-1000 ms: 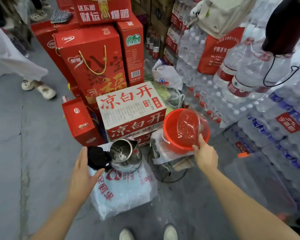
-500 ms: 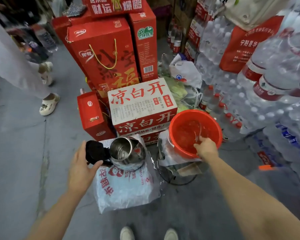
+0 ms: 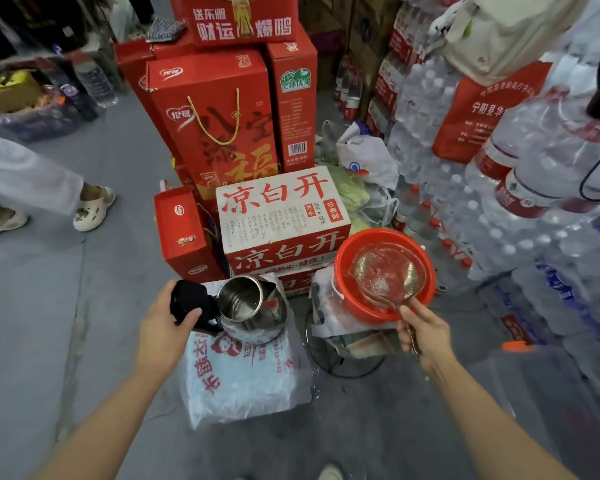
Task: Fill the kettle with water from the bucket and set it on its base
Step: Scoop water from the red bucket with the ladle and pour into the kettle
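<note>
A steel kettle [image 3: 253, 306] stands with its black lid [image 3: 187, 299] flipped open, on a white printed sack [image 3: 246, 372]. My left hand [image 3: 167, 327] rests against the lid and handle and keeps the lid back. To the right a red bucket [image 3: 347, 289] sits on a wrapped stand. A clear plastic scoop [image 3: 388, 271] lies inside the bucket, bowl up, with water in it. My right hand [image 3: 426, 330] grips the scoop's handle at the bucket's near rim. The kettle's base is not visible.
A white and red carton [image 3: 281, 216] stands right behind the kettle, with red gift boxes [image 3: 215, 126] stacked further back. Packs of bottled water [image 3: 499, 220] fill the right side. A person in white clogs [image 3: 94, 209] stands at the left on the grey floor.
The scoop was tipped up above the bucket a second ago. My right hand has since lowered it into the bucket and holds it level by the handle. My left hand stays on the lid.
</note>
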{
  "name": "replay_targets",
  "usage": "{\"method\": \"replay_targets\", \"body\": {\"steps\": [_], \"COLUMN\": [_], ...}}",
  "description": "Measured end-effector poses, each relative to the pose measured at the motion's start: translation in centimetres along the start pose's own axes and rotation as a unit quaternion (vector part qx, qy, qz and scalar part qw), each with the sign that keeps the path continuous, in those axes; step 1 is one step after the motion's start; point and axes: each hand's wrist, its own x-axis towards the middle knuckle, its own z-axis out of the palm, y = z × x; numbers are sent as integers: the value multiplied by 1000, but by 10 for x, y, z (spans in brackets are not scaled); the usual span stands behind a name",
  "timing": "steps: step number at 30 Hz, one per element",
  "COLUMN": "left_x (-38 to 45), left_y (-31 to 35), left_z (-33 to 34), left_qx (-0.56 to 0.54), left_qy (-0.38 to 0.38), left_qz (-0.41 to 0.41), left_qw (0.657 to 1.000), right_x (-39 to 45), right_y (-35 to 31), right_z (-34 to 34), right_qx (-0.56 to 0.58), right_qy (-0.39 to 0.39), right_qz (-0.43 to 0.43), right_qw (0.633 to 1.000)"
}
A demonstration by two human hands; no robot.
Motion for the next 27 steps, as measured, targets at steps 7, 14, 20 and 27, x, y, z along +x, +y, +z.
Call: {"method": "replay_targets", "body": {"steps": [7, 14, 20, 27], "left_x": [3, 6, 11, 14], "left_y": [9, 11, 5, 1], "left_z": [-7, -14, -15, -13], "left_qx": [-17, -11, -7, -4], "left_qy": [-36, -75, -97, -94], "left_qz": [-7, 5, 16, 31], "left_qw": [999, 997, 995, 995], "right_x": [-55, -100, -123, -132], "right_y": [-12, -8, 10, 27], "right_z": [17, 65, 101, 132], "right_qx": [23, 24, 1, -64], "right_qy": [-43, -80, -92, -94], "right_qz": [-49, -78, -87, -119], "right_qw": [998, 993, 992, 986]}}
